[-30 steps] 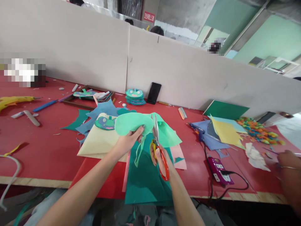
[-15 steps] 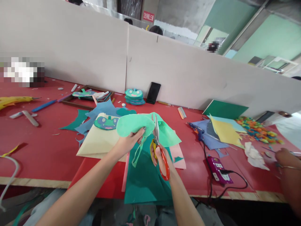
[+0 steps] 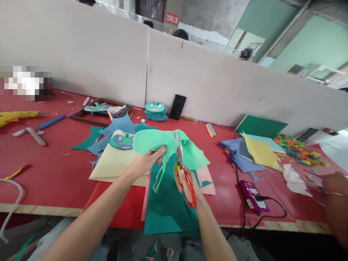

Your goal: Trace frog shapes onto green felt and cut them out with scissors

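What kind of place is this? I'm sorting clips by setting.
Probably a shared craft workshop: a red table behind partition boards, strewn with coloured sheets; a stack of finished frog cut-outs; a glue gun; a co-worker's hand alongside.

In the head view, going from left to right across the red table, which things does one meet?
Yellow tool → blue pen → wooden tray → left hand holding light green sheet → right hand with scissors → black phone → purple device → colourful scraps → another person's hand.
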A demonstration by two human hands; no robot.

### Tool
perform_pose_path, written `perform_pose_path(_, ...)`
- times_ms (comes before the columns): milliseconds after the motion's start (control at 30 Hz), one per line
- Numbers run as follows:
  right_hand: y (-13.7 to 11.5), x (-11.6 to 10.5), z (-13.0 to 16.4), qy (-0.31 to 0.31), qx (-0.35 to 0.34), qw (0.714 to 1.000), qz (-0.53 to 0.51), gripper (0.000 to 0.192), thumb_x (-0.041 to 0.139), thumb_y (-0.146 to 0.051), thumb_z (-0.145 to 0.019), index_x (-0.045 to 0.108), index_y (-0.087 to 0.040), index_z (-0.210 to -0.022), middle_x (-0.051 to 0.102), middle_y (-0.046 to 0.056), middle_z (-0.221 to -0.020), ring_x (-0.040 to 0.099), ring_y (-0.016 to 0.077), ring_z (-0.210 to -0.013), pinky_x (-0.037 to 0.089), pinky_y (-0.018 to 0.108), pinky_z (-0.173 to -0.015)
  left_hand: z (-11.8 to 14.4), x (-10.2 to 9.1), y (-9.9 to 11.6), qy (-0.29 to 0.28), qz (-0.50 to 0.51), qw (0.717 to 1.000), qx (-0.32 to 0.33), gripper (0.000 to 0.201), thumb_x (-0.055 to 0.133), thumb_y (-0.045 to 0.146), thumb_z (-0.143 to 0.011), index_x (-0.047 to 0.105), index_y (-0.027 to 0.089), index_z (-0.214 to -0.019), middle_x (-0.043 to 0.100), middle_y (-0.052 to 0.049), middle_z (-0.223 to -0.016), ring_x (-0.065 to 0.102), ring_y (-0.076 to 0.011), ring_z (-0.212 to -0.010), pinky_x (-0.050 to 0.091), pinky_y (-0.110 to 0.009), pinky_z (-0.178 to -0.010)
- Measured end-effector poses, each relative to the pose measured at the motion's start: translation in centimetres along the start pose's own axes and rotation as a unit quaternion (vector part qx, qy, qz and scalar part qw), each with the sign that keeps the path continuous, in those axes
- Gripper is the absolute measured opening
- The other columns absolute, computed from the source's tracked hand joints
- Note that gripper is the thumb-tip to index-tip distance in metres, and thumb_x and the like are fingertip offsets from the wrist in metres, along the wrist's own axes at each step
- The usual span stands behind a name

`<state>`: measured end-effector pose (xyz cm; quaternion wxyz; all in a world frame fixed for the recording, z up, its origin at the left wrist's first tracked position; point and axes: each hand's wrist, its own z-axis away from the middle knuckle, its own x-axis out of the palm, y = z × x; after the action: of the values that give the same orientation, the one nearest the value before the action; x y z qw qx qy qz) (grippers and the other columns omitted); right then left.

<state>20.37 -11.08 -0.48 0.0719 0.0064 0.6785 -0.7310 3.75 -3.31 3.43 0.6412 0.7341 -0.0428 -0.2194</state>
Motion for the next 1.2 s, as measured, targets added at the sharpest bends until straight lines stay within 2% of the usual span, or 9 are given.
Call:
perform_pose_path(200,-0.3,0.2,0.1,0.01,0.006,1.0,0.005,0.05,0.04,-0.071,-0.077,0.038,-0.022,-0.075,0.027,-0.009,-0.048,0.025,0.0056,-0.037,0.022,0.02,-0.035,0.0,-0.6,0.1,0.0,-0.008,1.0,-0.003,0.046,0.043,0.047,-0.082,0.038,0.021,-0.044,0.045,0.004,-0.043,0.04,-0.0099,-0.044,0.041,-0.024,-0.057)
perform_pose_path(667,0.5,-0.3,0.0,-0.011,-0.007,0.999,0.037,0.045,0.038,-0.066,-0.081,0.036,-0.022,-0.075,0.028,-0.009,-0.048,0.026,0.0051,-0.036,0.025,0.02,-0.035,0.0,-1.2,0.3,-0.013,-0.016,1.0,-0.01,0.045,0.043,0.048,-0.082,0.036,0.021,-0.046,0.044,0.005,-0.045,0.042,-0.01,-0.046,0.038,-0.024,-0.056)
perform_pose_path(933,0.7,-0.4,0.0,-0.001,-0.035,0.996,0.077,0.043,0.037,-0.063,-0.084,0.037,-0.021,-0.074,0.029,-0.009,-0.05,0.028,0.0049,-0.036,0.026,0.019,-0.034,0.0,-1.3,-0.2,-0.015,-0.04,0.998,-0.042,0.048,0.041,0.053,-0.082,0.039,0.02,-0.046,0.046,0.004,-0.048,0.045,-0.0106,-0.051,0.039,-0.024,-0.061)
perform_pose_path(1200,1.4,-0.6,-0.2,0.008,-0.04,0.995,0.096,0.042,0.037,-0.061,-0.085,0.038,-0.02,-0.074,0.031,-0.008,-0.051,0.029,0.0048,-0.035,0.027,0.019,-0.033,0.2,-1.5,0.2,-0.018,-0.052,0.998,-0.03,0.048,0.041,0.052,-0.082,0.041,0.02,-0.047,0.05,0.004,-0.05,0.047,-0.0108,-0.052,0.041,-0.024,-0.065)
